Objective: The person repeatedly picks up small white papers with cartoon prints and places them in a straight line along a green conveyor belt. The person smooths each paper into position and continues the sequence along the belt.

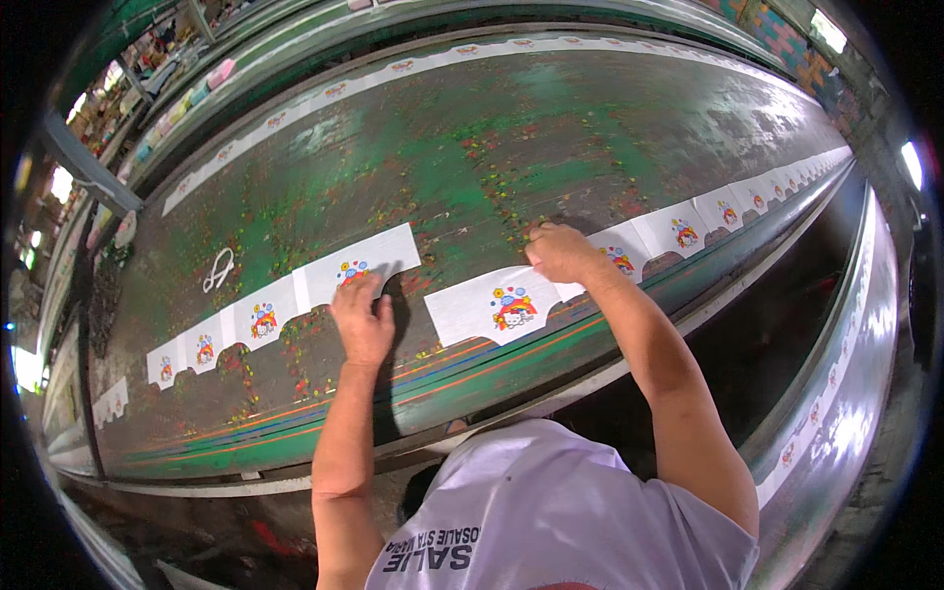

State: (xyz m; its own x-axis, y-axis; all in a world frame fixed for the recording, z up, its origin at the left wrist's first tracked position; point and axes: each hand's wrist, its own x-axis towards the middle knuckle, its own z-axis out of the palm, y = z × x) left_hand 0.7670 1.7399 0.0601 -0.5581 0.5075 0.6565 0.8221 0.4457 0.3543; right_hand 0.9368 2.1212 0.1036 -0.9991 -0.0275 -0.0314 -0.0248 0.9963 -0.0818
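Observation:
White pieces, cloth by their look, with a colourful rainbow-and-character print, lie along the near side of a long table. My left hand point(362, 320) rests over the lower part of one printed white piece point(320, 280), its fingers stretched out and thumb apart. My right hand point(565, 253) is closed at the upper right corner of another printed white piece point(457, 313); its fingertips are partly hidden. A gap of bare table separates these two pieces. More printed white pieces point(683, 228) run off to the right beyond my right forearm.
The long table point(551, 128) has a dark green surface specked with paint. A white looped strip point(218, 270) lies left of my left hand. Another row of printed pieces point(334, 90) follows the far edge. A grey post point(88, 167) stands at the left; a second table point(836, 433) is at right.

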